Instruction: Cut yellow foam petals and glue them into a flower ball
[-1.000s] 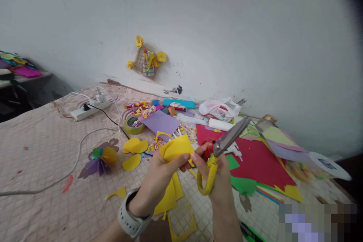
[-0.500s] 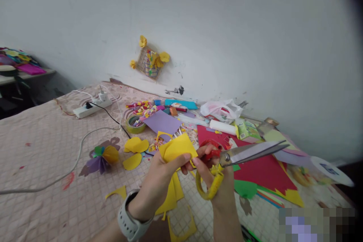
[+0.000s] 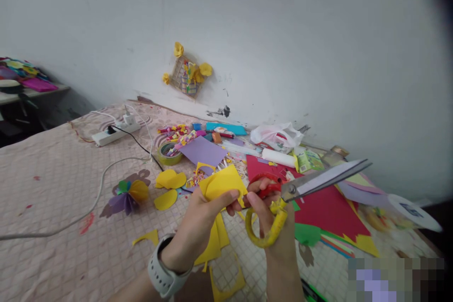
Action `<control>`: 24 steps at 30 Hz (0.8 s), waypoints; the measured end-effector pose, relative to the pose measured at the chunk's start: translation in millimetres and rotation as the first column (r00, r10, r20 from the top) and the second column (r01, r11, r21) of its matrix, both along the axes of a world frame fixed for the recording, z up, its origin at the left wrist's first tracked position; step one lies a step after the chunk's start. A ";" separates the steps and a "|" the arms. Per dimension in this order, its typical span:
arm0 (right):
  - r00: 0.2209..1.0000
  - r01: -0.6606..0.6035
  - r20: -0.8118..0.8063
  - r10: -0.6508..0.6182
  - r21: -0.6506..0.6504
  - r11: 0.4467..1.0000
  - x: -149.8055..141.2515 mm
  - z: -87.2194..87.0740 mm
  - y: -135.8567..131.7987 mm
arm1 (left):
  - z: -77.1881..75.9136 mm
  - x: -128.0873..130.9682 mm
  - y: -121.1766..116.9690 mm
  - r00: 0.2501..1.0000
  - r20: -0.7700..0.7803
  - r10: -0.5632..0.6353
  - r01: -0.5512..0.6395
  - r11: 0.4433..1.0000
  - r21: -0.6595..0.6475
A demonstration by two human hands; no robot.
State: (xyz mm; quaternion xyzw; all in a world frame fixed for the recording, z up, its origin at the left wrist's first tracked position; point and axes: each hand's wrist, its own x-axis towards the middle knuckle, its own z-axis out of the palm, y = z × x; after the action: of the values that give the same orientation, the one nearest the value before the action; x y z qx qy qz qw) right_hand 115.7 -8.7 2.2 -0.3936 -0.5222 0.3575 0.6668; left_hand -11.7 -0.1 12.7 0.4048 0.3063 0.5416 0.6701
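Note:
My left hand, with a pale watch at its wrist, pinches a folded piece of yellow paper between thumb and fingers. Scissors with one red and one yellow-wrapped handle hang on my right hand, blades pointing away to the right and nearly closed. The right thumb and fingertips are close to the right edge of the yellow paper; whether they grip it I cannot tell. Below the hands lie yellow sheets and a cut-out yellow scrap. Rounded yellow cut pieces rest left of the paper.
A paper flower stands at left, near a grey cable and a white power strip. Behind are a tape roll, purple paper and a plastic bag. Red paper and green paper lie at right.
The scissors have swung slightly, their blade tips now higher and farther right. My left hand and the yellow paper have hardly moved.

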 end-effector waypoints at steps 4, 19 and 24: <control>0.997 -0.063 -0.042 0.059 -0.091 0.994 -5.2 4.0 -2.0 | -4.0 1.5 0.3 1.000 0.003 -0.024 0.024 1.000 -0.005; 1.000 0.018 0.015 -0.017 -0.095 0.995 0.9 4.9 -1.8 | -2.4 -1.3 3.8 0.989 -0.068 -0.133 0.126 0.987 -0.098; 1.000 0.015 0.006 -0.015 -0.116 0.993 1.8 3.5 -1.9 | -1.1 -2.7 4.3 0.985 -0.088 -0.149 0.139 0.984 -0.110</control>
State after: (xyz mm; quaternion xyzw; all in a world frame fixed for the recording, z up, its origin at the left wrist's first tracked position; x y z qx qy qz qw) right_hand 117.5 -10.6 5.7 -0.4366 -0.4994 0.3812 0.6440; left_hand -14.4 4.2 11.6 0.4162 0.3355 0.4551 0.7121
